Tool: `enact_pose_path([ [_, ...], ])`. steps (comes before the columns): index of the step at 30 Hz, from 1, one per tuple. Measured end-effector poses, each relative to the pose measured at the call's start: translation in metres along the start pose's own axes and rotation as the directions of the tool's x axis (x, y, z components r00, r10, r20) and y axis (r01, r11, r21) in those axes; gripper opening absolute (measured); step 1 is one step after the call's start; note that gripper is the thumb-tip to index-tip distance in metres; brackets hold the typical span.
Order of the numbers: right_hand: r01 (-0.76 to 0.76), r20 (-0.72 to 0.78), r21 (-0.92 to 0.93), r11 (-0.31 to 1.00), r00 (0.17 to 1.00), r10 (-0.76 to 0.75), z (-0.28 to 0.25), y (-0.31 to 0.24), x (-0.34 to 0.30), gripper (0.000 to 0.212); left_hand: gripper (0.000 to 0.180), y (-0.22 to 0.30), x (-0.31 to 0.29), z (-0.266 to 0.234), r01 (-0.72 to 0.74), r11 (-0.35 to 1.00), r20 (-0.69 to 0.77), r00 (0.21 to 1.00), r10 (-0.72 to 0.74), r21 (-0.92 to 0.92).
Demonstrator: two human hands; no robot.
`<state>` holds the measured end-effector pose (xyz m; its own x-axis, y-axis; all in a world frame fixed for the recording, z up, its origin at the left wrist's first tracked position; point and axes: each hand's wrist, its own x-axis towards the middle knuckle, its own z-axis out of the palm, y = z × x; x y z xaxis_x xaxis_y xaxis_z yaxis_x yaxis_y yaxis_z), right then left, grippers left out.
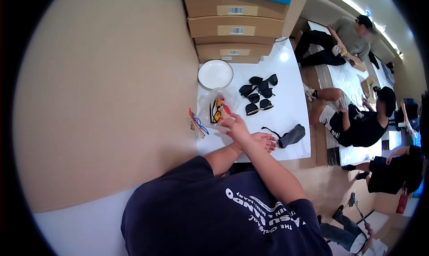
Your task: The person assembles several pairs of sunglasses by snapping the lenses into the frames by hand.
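My forearms cross over the white table [286, 95]. My right hand [236, 129] reaches left to the near edge of a clear plastic bag [206, 99] holding yellow, black and red items. Its fingers are loosely bent and apart, with nothing visible between them; whether they touch the bag is unclear. Beneath the right forearm, my left hand [266, 142] extends to the right, fingers apart and holding nothing. A grey drawstring pouch [291, 136] lies just beyond its fingertips. Several pairs of black sunglasses [259, 106] lie farther back.
A round white plate [215, 74] stands behind the bag. Coloured cords [199, 124] lie at the table's left edge by the wall [111, 99]. Cardboard boxes [237, 28] are stacked at the back. Other people [357, 117] sit and stand to the right.
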<state>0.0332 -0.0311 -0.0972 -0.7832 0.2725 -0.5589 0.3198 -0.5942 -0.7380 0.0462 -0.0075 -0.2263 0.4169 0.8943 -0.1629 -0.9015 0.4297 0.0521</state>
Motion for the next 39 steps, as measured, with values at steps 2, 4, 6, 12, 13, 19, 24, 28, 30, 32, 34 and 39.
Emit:
enact_pose_path([
  [2, -0.080, 0.153, -0.152, 0.985, 0.983, 0.104, 0.003, 0.002, -0.010, 0.079, 0.027, 0.002, -0.001, 0.003, 0.007, 1.000, 0.024, 1.000, -0.007, 0.009],
  [4, -0.056, 0.381, -0.179, 0.982, 0.916, 0.122, -0.020, 0.020, -0.009, 0.075, 0.028, 0.005, -0.003, 0.006, -0.007, 0.998, -0.001, 1.000, 0.007, 0.063],
  [6, -0.083, 0.480, -0.127, 0.988, 0.867, 0.135, -0.038, 0.019, -0.015, 0.063, 0.030, 0.007, -0.003, -0.006, 0.009, 1.000, 0.034, 0.999, -0.010, 0.029],
  [12, 0.043, 0.339, -0.573, 0.818, 0.922, 0.189, -0.048, 0.010, 0.006, 0.031, 0.035, 0.005, 0.002, -0.002, 0.010, 0.999, 0.088, 0.996, -0.013, 0.036],
  [13, 0.305, 0.451, -0.651, 0.695, 0.892, 0.031, -0.040, 0.015, 0.008, 0.030, 0.034, 0.004, 0.001, -0.002, 0.015, 0.999, 0.056, 0.998, -0.017, 0.032],
  [19, 0.545, 0.493, -0.402, 0.736, 0.806, -0.328, -0.011, 0.040, 0.002, 0.031, 0.035, 0.001, -0.006, 0.001, 0.006, 0.998, -0.011, 1.000, -0.005, 0.066],
  [24, 0.334, 0.053, -0.483, 0.809, 0.934, -0.354, -0.079, -0.006, 0.024, 0.021, 0.041, 0.000, -0.010, -0.010, -0.066, 0.988, 0.004, 0.998, 0.066, 0.140],
  [28, 0.380, 0.032, -0.849, 0.367, 0.730, -0.683, -0.141, -0.017, 0.058, 0.028, 0.036, 0.007, 0.004, -0.014, -0.015, 0.991, 0.082, 0.997, 0.004, 0.131],
  [30, 0.364, 0.213, -0.930, 0.058, 0.659, -0.721, -0.189, 0.007, 0.085, 0.035, 0.035, 0.003, 0.013, -0.026, 0.038, 0.992, 0.055, 0.997, -0.045, 0.118],
  [32, 0.366, 0.151, -0.897, 0.249, 0.781, -0.606, -0.172, 0.002, 0.075, 0.031, 0.038, -0.001, 0.001, -0.031, 0.004, 0.994, -0.023, 1.000, -0.001, 0.110],
  [34, 0.242, 0.148, -0.959, 0.144, 0.869, -0.472, -0.146, -0.013, 0.066, 0.026, 0.039, 0.001, -0.017, -0.020, -0.034, 0.991, -0.191, 0.980, 0.058, 0.127],
  [39, 0.249, 0.217, -0.968, -0.043, 0.732, -0.645, -0.163, -0.007, 0.041, 0.030, 0.026, 0.023, -0.029, 0.019, 0.284, 0.748, -0.091, 0.953, -0.288, 0.600],
])
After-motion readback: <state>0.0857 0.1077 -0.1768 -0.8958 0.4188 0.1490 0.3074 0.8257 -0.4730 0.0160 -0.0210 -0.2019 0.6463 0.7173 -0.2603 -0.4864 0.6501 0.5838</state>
